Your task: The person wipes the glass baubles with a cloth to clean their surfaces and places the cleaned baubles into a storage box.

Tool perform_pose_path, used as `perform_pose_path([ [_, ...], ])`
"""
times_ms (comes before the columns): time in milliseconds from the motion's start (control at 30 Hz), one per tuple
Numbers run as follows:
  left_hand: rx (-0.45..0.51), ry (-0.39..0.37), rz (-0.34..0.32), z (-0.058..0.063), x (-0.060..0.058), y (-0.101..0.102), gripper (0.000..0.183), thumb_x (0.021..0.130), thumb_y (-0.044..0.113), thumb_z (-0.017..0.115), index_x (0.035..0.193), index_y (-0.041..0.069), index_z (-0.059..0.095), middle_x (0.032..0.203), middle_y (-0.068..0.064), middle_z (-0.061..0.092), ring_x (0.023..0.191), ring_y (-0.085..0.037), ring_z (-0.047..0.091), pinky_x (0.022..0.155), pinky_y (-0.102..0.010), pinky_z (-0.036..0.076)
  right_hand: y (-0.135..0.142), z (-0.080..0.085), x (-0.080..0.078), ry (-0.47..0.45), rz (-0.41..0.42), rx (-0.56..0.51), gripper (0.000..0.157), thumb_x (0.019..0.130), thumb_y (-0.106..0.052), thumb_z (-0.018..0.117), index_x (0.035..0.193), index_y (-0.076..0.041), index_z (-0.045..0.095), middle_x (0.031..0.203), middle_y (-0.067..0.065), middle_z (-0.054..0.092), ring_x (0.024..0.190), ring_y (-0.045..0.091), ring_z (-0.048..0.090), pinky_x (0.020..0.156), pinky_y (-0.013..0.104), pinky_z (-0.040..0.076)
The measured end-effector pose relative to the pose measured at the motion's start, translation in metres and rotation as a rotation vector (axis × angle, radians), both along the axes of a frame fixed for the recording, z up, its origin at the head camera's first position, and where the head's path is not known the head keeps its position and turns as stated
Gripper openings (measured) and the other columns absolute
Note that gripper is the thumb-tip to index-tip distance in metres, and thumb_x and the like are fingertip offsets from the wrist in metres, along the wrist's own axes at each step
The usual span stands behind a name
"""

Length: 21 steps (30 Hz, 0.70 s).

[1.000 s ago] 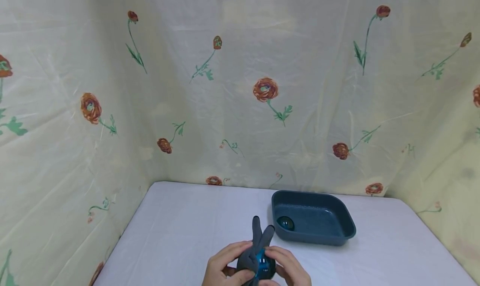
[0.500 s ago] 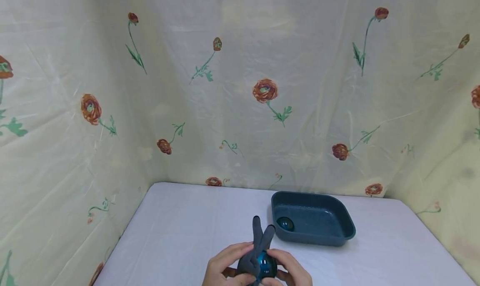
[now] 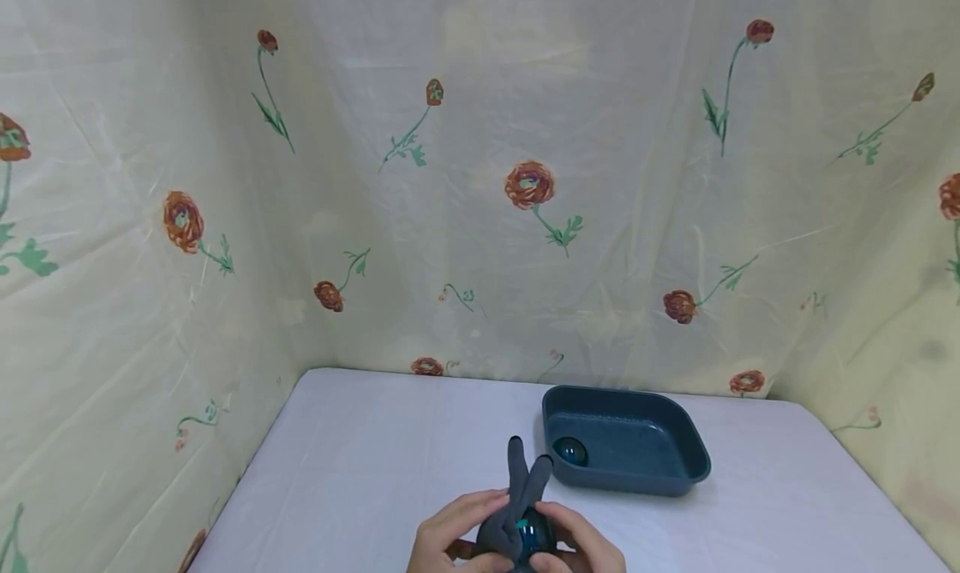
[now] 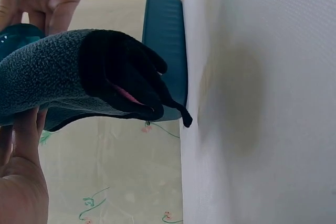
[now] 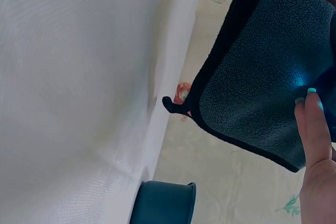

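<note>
Both hands hold a glossy dark teal ball [image 3: 536, 533] low in the head view, with a grey fleecy cloth [image 3: 498, 533] wrapped round its left side. My left hand [image 3: 457, 533] grips the cloth against the ball, its thumb low in front. My right hand [image 3: 581, 540] holds the ball's right side, fingers on top and thumb below. The cloth [image 4: 47, 72] hangs down in folds in the left wrist view, with black edging and a small loop. In the right wrist view, fingertips of my right hand [image 5: 317, 140] touch the cloth [image 5: 252, 77]. The ball's underside is hidden.
A dark teal rectangular tub [image 3: 637, 473] stands beyond the hands, to the right, on a white-covered table [image 3: 360, 456]. A second glossy ball [image 3: 572, 451] lies in its near left corner. Flower-printed sheets [image 3: 465, 223] enclose the table at the back and sides.
The ball's visible face has gone from bright blue to darker, as if turned in the hands. Hands and cloth have shifted slightly right. The whole scene sits slightly lower in the head view.
</note>
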<state>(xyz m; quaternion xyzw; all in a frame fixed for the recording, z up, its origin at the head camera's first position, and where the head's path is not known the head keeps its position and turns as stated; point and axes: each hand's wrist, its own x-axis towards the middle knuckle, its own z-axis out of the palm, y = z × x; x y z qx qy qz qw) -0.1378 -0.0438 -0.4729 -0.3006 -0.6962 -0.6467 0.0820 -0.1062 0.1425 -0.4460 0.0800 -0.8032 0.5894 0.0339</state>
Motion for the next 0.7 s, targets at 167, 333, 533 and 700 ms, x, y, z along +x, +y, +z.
perform_pose_path([
  [167, -0.005, -0.022, 0.009, 0.0009, 0.0013, 0.0003, 0.045, 0.081, 0.020, 0.070, 0.125, 0.013, 0.059, 0.126, -0.008, 0.059, 0.103, -0.007, 0.062, 0.059, -0.027, 0.057, 0.0008, 0.0004, -0.0003, -0.016, 0.006, 0.005, 0.048, 0.088, -0.029, 0.061, 0.127, -0.005, 0.048, 0.115, 0.018, 0.060, 0.086, 0.005, 0.062, 0.073, 0.023, 0.056],
  [333, -0.008, 0.012, 0.007, -0.0005, 0.0004, 0.0004, 0.045, 0.082, 0.020, 0.069, 0.125, 0.013, 0.058, 0.125, -0.009, 0.060, 0.102, -0.007, 0.062, 0.057, -0.027, 0.056, 0.0011, 0.0002, -0.0005, -0.025, 0.003, 0.016, 0.048, 0.088, -0.030, 0.060, 0.127, -0.004, 0.048, 0.111, 0.019, 0.062, 0.083, 0.005, 0.062, 0.071, 0.022, 0.055],
  [533, -0.003, 0.016, 0.012, -0.0022, -0.0001, 0.0005, 0.044, 0.083, 0.019, 0.069, 0.125, 0.012, 0.059, 0.124, -0.010, 0.060, 0.100, -0.007, 0.062, 0.055, -0.027, 0.056, 0.0010, 0.0031, -0.0003, -0.054, 0.032, 0.007, 0.049, 0.089, -0.029, 0.059, 0.129, -0.003, 0.046, 0.114, 0.021, 0.060, 0.086, 0.007, 0.062, 0.074, 0.023, 0.056],
  [700, -0.012, -0.041, 0.021, -0.0010, 0.0012, -0.0003, 0.044, 0.082, 0.021, 0.069, 0.124, 0.014, 0.059, 0.124, -0.010, 0.060, 0.100, -0.006, 0.062, 0.055, -0.027, 0.056, -0.0009, 0.0028, -0.0002, -0.046, 0.009, -0.036, 0.048, 0.086, -0.024, 0.064, 0.126, -0.004, 0.050, 0.117, 0.018, 0.059, 0.089, 0.007, 0.062, 0.076, 0.024, 0.056],
])
